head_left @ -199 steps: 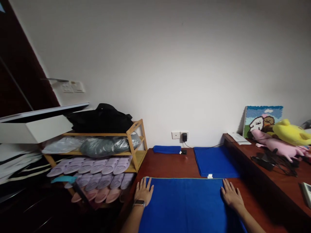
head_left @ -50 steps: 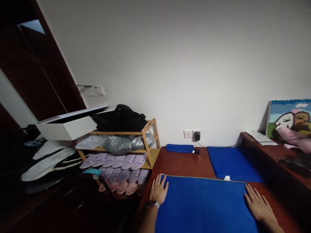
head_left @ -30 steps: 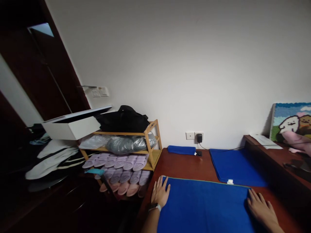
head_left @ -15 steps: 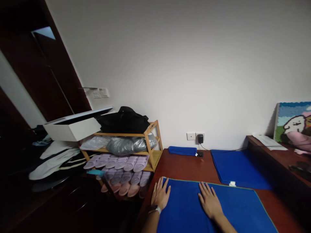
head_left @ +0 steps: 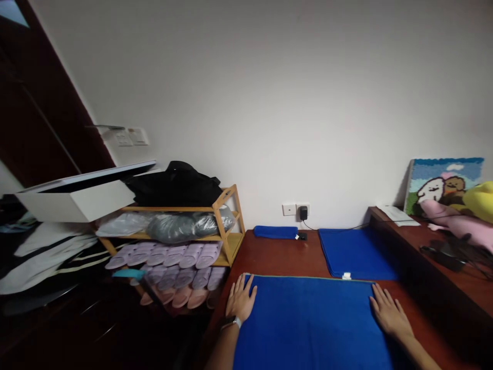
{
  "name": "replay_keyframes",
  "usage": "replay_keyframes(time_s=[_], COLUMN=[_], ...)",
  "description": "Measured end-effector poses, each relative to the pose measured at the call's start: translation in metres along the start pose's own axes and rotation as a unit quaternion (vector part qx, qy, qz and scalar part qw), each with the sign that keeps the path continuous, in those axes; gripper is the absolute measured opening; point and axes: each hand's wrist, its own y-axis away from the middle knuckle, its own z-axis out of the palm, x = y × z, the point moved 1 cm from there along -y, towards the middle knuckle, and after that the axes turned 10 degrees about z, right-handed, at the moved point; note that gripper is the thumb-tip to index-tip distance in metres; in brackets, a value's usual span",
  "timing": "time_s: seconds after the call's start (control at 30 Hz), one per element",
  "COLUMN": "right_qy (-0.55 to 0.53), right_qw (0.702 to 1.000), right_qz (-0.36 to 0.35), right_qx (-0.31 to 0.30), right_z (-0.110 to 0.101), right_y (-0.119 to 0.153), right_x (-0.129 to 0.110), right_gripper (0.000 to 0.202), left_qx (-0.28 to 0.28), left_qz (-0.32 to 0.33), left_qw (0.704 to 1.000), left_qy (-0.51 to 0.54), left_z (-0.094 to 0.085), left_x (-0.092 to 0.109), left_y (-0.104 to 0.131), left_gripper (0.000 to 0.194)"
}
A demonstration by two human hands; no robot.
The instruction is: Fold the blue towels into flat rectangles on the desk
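- Blue cloth (head_left: 308,318) spread flat in front of me, between my two hands; far edge runs left-right, near end out of view, so can't tell its long axis.
- Left hand (head_left: 241,302) at the far left corner, right hand (head_left: 391,313) at the far right one; neither clearly nearer the cloth.
- Both hands palm down, fingers extended and a bit spread, gripping nothing.
- Surface: red-brown table (head_left: 275,259) under the cloth; folded blue cloth (head_left: 356,254) beyond the far edge, toward the right; narrow blue bundle (head_left: 275,232) at the back, further left; white tag (head_left: 346,276) by the folded one's near edge.
- Room: pale wall (head_left: 250,103) behind, wooden rack (head_left: 232,245) with slippers off to the left, pink plush toy (head_left: 462,226) to the right, black plug (head_left: 303,213) in the wall.
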Motion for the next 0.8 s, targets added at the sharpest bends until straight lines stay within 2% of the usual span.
replay_keyframes(time_s=[0.13, 0.2, 0.27, 0.3, 0.43, 0.5, 0.53, 0.57, 0.63, 0.7, 0.8], right_qy=[0.03, 0.038, 0.024, 0.005, -0.115, -0.14, -0.142, -0.141, -0.131, -0.113, -0.067], right_qw=[0.999, 0.999, 0.999, 0.998, 0.971, 0.957, 0.955, 0.956, 0.962, 0.973, 0.992], right_qz=[0.014, 0.022, -0.01, -0.049, -0.21, -0.25, -0.255, -0.253, -0.232, -0.198, -0.11], right_qx=[-0.014, 0.013, 0.044, 0.045, -0.011, -0.04, -0.05, -0.054, -0.051, -0.036, -0.014], right_z=[-0.023, -0.037, -0.051, -0.057, -0.065, -0.06, -0.056, -0.053, -0.046, -0.039, -0.03], right_y=[0.005, 0.014, 0.03, 0.041, 0.093, 0.109, 0.113, 0.113, 0.105, 0.088, 0.056], right_x=[-0.018, -0.041, -0.082, -0.109, -0.228, -0.268, -0.278, -0.28, -0.261, -0.219, -0.131], right_gripper=[0.07, 0.067, 0.066, 0.066, 0.063, 0.065, 0.065, 0.065, 0.065, 0.065, 0.069], left_qx=[-0.002, -0.005, -0.006, -0.005, -0.001, 0.002, 0.003, 0.004, 0.006, 0.006, 0.006], left_qz=[0.002, -0.002, -0.004, -0.004, -0.002, -0.003, -0.003, -0.003, -0.002, -0.003, -0.002], left_qw=[1.0, 1.0, 1.0, 1.0, 1.0, 1.0, 1.0, 1.0, 1.0, 1.0, 1.0], left_qy=[-0.01, -0.016, -0.019, -0.019, -0.014, -0.013, -0.012, -0.012, -0.013, -0.012, -0.006], left_z=[0.001, 0.0, 0.0, 0.0, 0.003, 0.005, 0.006, 0.007, 0.009, 0.008, 0.005], left_x=[0.0, 0.0, 0.0, 0.0, -0.002, -0.003, -0.004, -0.004, -0.005, -0.004, -0.002], left_y=[-0.001, -0.001, -0.001, -0.001, -0.003, -0.003, -0.004, -0.004, -0.005, -0.005, -0.005], left_gripper=[0.055, 0.055, 0.056, 0.056, 0.056, 0.055, 0.055, 0.055, 0.055, 0.055, 0.055])
